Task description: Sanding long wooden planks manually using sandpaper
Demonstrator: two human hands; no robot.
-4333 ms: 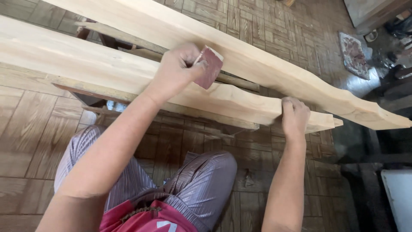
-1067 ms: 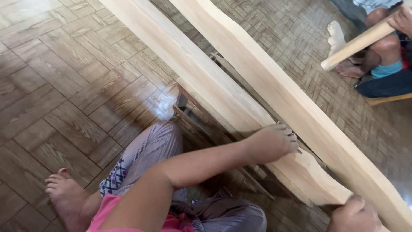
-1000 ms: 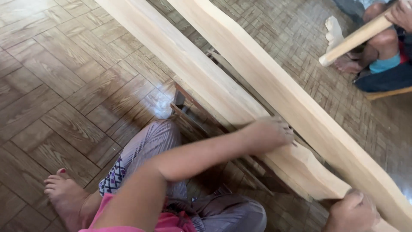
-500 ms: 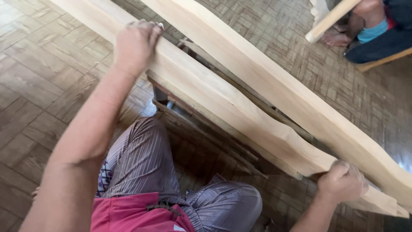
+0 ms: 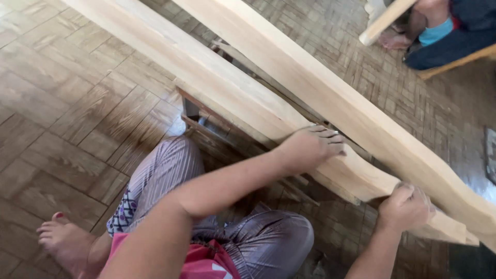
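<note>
Two long pale wooden planks run side by side from upper left to lower right on a low support. My left hand lies flat on the near plank, fingers over its far edge. The red-brown sandpaper it held earlier is hidden under the palm. Close to the plank's wavy lower-right end, my right hand grips the near edge. The far plank lies just beyond, untouched.
A dark wooden stand holds the planks above the parquet floor. My knees and bare foot are under and left of the planks. Another person sits at the top right with a pale wooden piece.
My left hand swept up the near plank to the upper left, then back down toward the lower right. My right hand stayed gripping the plank's end.
</note>
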